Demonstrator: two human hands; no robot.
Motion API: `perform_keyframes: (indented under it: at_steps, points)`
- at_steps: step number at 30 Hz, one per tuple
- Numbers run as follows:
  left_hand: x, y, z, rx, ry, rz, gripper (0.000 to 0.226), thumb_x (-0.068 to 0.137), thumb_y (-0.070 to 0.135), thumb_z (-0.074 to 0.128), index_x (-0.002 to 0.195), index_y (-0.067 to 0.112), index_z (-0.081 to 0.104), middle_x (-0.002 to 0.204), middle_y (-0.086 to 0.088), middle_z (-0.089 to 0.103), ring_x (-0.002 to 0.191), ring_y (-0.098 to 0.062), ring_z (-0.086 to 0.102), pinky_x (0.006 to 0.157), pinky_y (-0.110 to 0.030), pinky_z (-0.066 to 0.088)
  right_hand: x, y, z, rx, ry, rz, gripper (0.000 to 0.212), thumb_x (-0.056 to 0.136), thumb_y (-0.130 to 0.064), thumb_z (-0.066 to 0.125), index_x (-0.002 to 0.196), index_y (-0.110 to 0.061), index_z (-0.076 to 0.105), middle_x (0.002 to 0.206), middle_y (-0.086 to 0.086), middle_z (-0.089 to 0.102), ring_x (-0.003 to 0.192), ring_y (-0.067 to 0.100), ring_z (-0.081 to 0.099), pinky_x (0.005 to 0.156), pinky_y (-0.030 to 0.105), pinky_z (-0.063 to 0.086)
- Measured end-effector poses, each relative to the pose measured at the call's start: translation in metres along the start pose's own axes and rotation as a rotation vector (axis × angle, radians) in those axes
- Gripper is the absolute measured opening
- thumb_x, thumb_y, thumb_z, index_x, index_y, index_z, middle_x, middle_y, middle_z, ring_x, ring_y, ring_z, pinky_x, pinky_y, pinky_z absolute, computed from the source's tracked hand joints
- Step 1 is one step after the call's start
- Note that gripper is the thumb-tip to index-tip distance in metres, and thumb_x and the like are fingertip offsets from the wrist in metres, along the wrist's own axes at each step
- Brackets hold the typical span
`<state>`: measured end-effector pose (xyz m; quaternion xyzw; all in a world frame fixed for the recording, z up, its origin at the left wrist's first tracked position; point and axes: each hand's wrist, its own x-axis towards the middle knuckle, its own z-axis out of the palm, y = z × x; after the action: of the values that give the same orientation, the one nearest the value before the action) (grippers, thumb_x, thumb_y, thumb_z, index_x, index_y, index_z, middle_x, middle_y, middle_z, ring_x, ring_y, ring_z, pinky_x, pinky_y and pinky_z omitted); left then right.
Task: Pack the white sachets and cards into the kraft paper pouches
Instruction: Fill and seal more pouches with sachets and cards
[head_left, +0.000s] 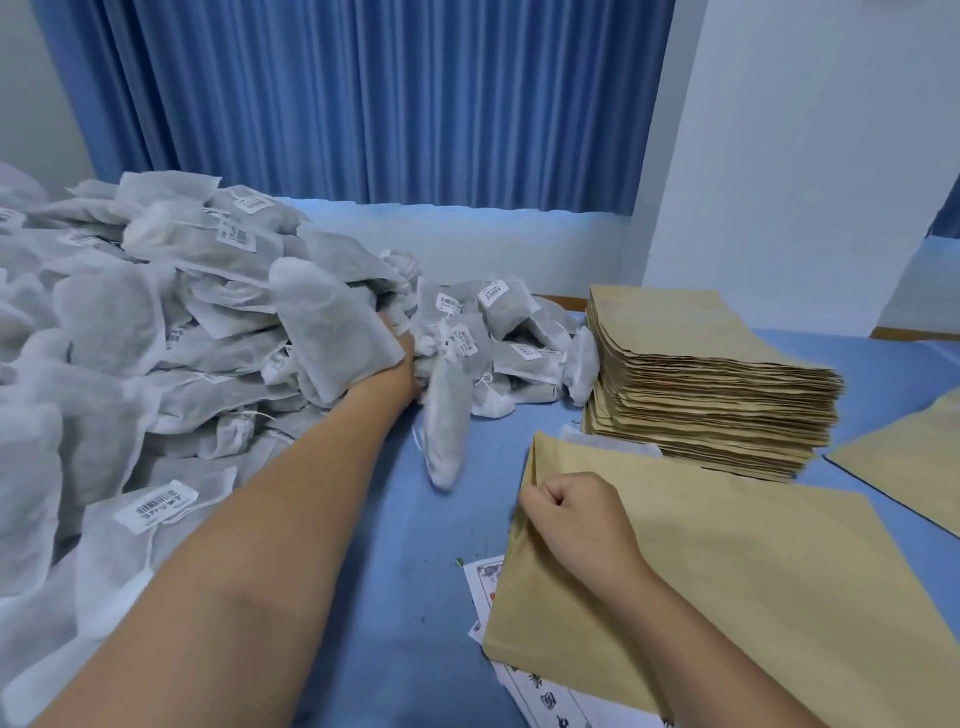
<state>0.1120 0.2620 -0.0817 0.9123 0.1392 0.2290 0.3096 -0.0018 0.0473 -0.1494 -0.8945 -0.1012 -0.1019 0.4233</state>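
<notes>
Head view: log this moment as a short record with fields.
left hand: reaches into the sachet pile, fingers hidden
right hand: pinches the left edge of a pouch
pouch stack: behind that pouch, beside the sachets
cards: partly under the pouch
surface: blue cloth

The sachets (130, 322) heaped on the left are white, matt, slightly fuzzy cloth, thin enough to show a grey-green filling. Their labels (156, 506) are smooth white paper. The stack of pouches (711, 384) on the right and the pouch (753, 571) nearer are matt brown kraft paper. The cards (483, 577) are printed white paper. The table cover (415, 597) and the far curtain (363, 93) are matt blue cloth.
</notes>
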Motion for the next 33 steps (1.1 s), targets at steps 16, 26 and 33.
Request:
perform_keyframes:
  at_steps: [16,26,33]
  points:
    - [-0.088,0.019,0.003,0.186,-0.189,0.132,0.049,0.075,0.043,0.069,0.113,0.016,0.054,0.129,-0.012,0.029,0.101,-0.033,0.054,0.091,-0.032,0.044,-0.008,0.005,-0.031,0.108,0.144,0.119,0.045,0.081,-0.025,0.056,0.047,-0.017,0.028,0.048,-0.001,0.025,0.048,0.017,0.028,0.052,0.03,0.025]
    - [-0.182,0.051,0.0,0.222,-0.147,0.008,0.077,0.076,0.053,0.069,0.139,0.025,0.035,0.142,-0.012,0.019,0.124,-0.039,0.04,0.102,-0.049,0.039,-0.035,0.022,-0.081,0.052,0.21,0.065,0.045,0.08,-0.024,0.058,0.047,-0.017,0.027,0.047,0.0,0.023,0.046,0.016,0.027,0.051,0.03,0.024]
    - [-0.199,0.064,0.009,0.203,0.041,0.214,0.079,0.078,0.042,0.067,0.146,0.024,0.032,0.159,-0.012,0.0,0.147,-0.033,-0.011,0.111,-0.065,-0.003,-0.045,0.045,-0.085,0.16,0.211,0.153,0.04,0.082,-0.022,0.055,0.054,0.0,0.036,0.056,0.009,0.032,0.053,0.018,0.031,0.056,0.031,0.029]
